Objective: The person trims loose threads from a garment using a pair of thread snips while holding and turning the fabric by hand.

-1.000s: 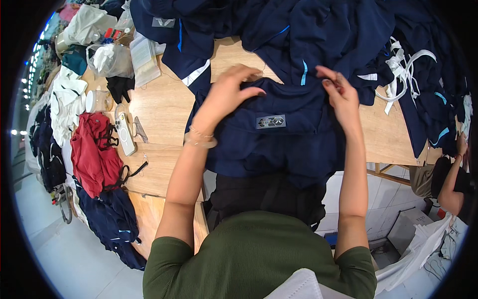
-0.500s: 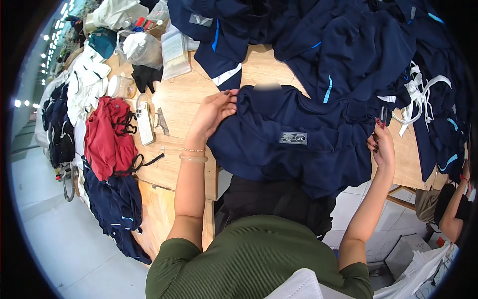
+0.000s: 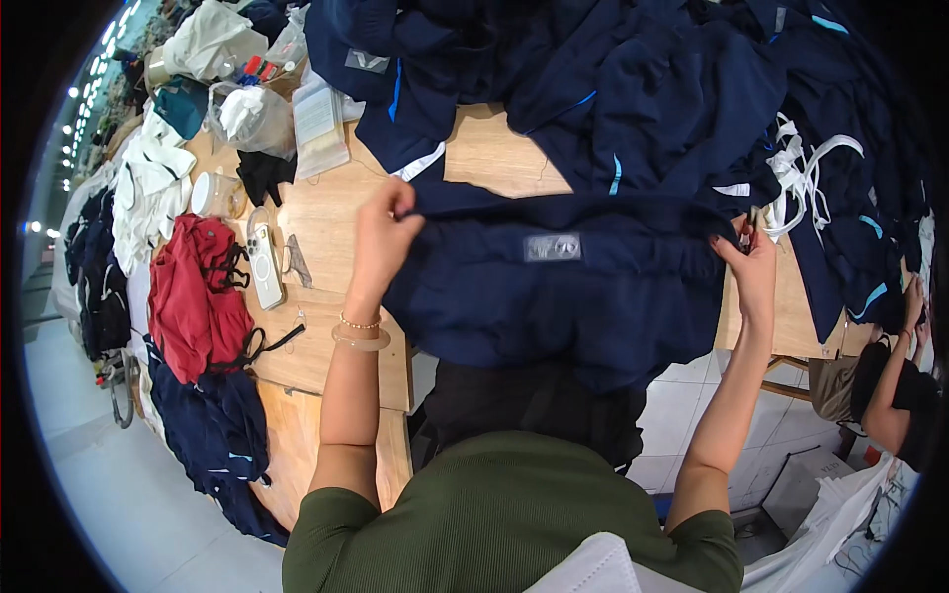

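A dark navy garment [image 3: 554, 306] is stretched between my two hands over the table's near edge, its lower part hanging toward my lap. A shiny grey rectangular label [image 3: 554, 247] sits near its upper edge. My left hand [image 3: 387, 235] is closed on the left end of that upper edge, fingers curled over the cloth. At the right end, my right hand [image 3: 749, 265] pinches the fabric between thumb and fingers. A small tool beside these fingers is mostly hidden now; the earlier head view shows it as small snips.
More navy garments [image 3: 643, 109] are heaped along the far side of the wooden table [image 3: 326, 336]. White straps [image 3: 796, 178] lie at right. Left are a phone [image 3: 264, 265], a red garment [image 3: 198, 306] and a plastic jar [image 3: 217, 194]. Another person's arm [image 3: 890, 366] shows at far right.
The garment's upper edge is now pulled taut and straighter between my hands. My left hand has shifted left and slightly down; the snips by my right hand show less. The whole view has shifted slightly.
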